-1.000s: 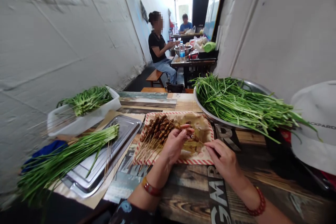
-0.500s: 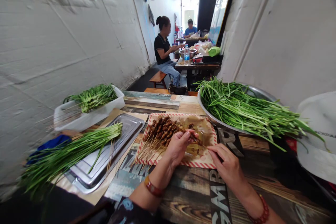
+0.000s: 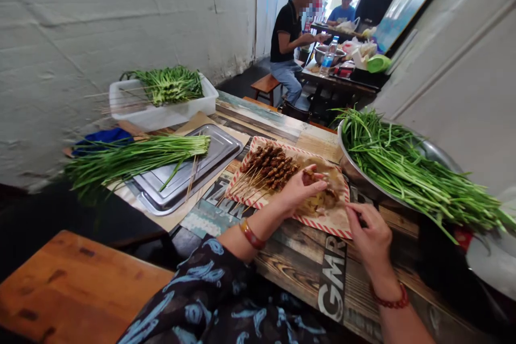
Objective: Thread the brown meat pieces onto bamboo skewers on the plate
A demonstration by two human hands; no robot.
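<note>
A paper-lined tray (image 3: 322, 224) with a red-and-white striped rim lies in front of me. On its left side are rows of brown meat skewers (image 3: 268, 164), their bare sticks pointing toward me. My left hand (image 3: 300, 189) is over the tray's right half, thumb and fingers apart beside some loose brown pieces; whether it touches one is unclear. At the tray's right edge, my right hand (image 3: 370, 232) pinches a thin bamboo skewer between thumb and forefinger. The skewer's far end, with blurred brown meat (image 3: 331, 194), points toward my left hand.
Long green stalks (image 3: 161, 156) lie across a metal tray lid (image 3: 161, 193) on the left. Behind it stands a white bin (image 3: 169, 113) with skewered greens. A steel basin (image 3: 346, 153) heaped with greens is at right. A wooden stool (image 3: 80, 290) stands at lower left; two people sit beyond.
My view has tilted and turned left, showing the stool. My left hand's fingers have spread away from the skewer's meat; my right hand still pinches the stick.
</note>
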